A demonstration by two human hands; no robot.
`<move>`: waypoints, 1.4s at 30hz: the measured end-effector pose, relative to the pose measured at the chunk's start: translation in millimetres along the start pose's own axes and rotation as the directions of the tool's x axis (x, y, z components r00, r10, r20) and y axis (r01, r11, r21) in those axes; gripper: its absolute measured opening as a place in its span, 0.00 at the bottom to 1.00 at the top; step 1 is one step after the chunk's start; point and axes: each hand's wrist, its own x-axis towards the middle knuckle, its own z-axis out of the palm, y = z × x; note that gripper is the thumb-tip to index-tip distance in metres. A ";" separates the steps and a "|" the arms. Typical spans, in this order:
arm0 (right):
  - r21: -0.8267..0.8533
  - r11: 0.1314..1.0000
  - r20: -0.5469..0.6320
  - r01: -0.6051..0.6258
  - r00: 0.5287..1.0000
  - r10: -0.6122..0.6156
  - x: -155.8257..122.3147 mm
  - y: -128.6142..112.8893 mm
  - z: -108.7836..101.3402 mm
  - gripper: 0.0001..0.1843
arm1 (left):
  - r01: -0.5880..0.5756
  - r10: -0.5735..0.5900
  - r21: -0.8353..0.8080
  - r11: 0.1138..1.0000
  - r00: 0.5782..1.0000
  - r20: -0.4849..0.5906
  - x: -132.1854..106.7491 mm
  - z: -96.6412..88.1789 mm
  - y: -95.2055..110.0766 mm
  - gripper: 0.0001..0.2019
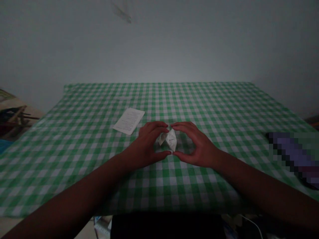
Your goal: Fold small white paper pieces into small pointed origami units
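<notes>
A small folded piece of white paper with printed lines stands between my hands near the middle of the table. My left hand curves around its left side, with the thumb at its lower tip and the fingers along its upper edge. From the right, my right hand meets it with thumb at the bottom and fingertips at the top. The fingertips of both hands nearly touch each other, pinching the paper at its two ends. Part of the paper's left side is hidden by my left fingers.
A flat printed sheet lies left of my hands on the green-and-white checked tablecloth. At the right edge rests a dark, pixelated object. A pale wall rises behind the table.
</notes>
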 end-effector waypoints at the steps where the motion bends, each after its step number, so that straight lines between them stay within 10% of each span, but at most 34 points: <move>1: 0.001 1.000 -0.004 -0.016 1.000 0.016 -0.2 0.3 -0.5 0.37 | 0.012 -0.011 -0.004 1.000 1.000 0.014 0.1 -2.0 -1.7 0.29; 12: 0.076 0.987 0.016 -0.138 0.990 0.137 -1.6 14.5 3.1 0.29 | 0.057 -0.067 0.044 0.997 0.965 0.253 -0.1 -3.1 -26.4 0.28; 23: 0.243 0.934 0.062 -0.261 0.965 0.254 -4.6 15.9 10.9 0.26 | 0.036 -0.051 0.060 0.998 0.964 0.260 3.8 2.4 -26.6 0.14; 42: 0.018 0.992 0.090 -0.123 0.989 0.121 -1.0 11.9 3.0 0.14 | 0.089 -0.107 0.104 0.991 0.978 0.182 -0.5 11.3 -29.4 0.15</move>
